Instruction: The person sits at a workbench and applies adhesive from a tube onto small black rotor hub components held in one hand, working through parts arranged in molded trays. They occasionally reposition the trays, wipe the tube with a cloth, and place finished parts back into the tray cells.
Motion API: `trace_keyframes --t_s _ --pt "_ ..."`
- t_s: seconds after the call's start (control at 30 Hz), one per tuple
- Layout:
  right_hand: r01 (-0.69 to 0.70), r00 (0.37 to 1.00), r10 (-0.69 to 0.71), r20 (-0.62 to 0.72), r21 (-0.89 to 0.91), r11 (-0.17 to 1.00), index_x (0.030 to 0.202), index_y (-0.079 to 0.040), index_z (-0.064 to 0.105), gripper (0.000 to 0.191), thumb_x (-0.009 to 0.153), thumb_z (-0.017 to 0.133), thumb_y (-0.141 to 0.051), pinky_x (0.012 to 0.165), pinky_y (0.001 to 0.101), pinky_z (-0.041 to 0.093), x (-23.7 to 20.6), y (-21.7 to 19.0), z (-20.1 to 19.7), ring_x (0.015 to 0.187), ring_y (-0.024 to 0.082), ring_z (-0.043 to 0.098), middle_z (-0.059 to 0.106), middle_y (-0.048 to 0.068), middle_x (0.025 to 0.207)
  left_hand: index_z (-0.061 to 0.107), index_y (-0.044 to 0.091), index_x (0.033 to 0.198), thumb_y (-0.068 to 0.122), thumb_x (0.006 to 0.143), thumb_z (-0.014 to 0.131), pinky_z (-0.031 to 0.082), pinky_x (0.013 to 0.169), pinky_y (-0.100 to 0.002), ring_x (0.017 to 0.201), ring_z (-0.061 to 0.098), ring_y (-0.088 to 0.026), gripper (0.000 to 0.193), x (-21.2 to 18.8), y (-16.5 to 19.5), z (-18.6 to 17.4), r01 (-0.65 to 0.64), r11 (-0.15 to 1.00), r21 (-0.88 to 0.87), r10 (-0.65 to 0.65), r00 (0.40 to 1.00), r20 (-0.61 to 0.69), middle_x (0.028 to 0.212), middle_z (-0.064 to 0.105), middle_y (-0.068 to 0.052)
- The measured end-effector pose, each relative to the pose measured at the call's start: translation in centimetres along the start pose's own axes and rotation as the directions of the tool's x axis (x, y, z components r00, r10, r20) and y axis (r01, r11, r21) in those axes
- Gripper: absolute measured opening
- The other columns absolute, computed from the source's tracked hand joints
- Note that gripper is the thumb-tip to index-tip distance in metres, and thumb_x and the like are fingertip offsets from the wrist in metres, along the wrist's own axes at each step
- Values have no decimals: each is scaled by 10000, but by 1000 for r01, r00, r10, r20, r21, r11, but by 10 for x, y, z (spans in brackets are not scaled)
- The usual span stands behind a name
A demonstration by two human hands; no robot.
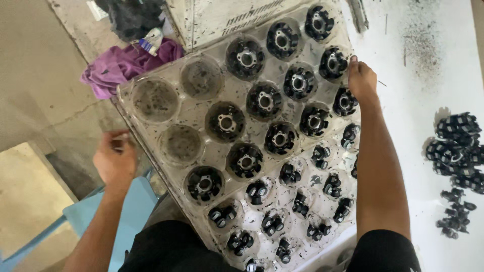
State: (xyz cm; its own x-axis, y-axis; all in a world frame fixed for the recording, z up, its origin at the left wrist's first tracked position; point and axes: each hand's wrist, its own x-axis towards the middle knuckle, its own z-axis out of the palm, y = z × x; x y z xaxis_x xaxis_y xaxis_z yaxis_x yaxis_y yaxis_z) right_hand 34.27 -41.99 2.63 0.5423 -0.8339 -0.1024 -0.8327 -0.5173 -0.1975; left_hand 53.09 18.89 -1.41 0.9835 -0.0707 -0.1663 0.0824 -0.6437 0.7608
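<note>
The clear plastic tray (201, 113) lies tilted over the white counter (428, 100), most cups filled with black round parts (263, 99); three stay empty. Left hand (115, 160) and right hand (361, 80) clamp opposite tray edges.

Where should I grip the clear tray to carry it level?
Hold the tray by its two long rims, one from each side, as the left hand and right hand do now. It is thin, wide and loaded with black round parts, so a one-sided hold would probably let it sag.
</note>
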Motion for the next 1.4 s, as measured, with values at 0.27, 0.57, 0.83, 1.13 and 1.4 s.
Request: trace_keyframes --t_s 0.27,0.57,0.83,1.13,1.4 --pt "-87 996 91 -17 178 980 982 -37 728 622 1081 428 -573 873 492 474 3 -5 12 920 395 656 719 212 935 642 55 903 122 854 853 442 629 -360 664 566 -202 226 5 -26 49 -143 989 19 145 979 -143 743 594 -78" --pt "233 972 -231 -35 152 960 1027 -13 694 390 1108 496 -339 824 440 501 -13 36 13 866 358 649 704 199 925 687 65 1154 99 849 774 584 763 -302 870 692 -132 319 -2 -57 28 400 552 -731 -318 912 259 1027 739 -14" --pt "671 732 -676 -87 -79 737 1189 -16 701 170 1068 631 -113 769 394 542 62 19 50 867 316 670 707 165 994 619 98 1372 541 938 433 555 911 -497 1114 677 -302 647 -20 -54 21 790 140 -597 -465 584 665 1327 680 -113" --pt "72 975 -219 38 879 472 1216 25 676 279 1033 663 -185 809 368 588 33 -1 59 912 224 684 730 114 1084 571 104 1432 537 955 385 493 1021 -564 1186 629 -357 671 -34 32 -6 875 80 -477 -553 437 709 1370 643 -146" --pt "-656 663 -193 723 686 315 1377 -77 584 531 1012 418 -425 940 495 540 2 -5 27 1105 291 643 644 128 1292 365 68 1612 824 771 617 457 1035 -647 1357 503 -459 1159 -31 -6 -13 602 -17 -798 49 798 601 1552 500 -220"
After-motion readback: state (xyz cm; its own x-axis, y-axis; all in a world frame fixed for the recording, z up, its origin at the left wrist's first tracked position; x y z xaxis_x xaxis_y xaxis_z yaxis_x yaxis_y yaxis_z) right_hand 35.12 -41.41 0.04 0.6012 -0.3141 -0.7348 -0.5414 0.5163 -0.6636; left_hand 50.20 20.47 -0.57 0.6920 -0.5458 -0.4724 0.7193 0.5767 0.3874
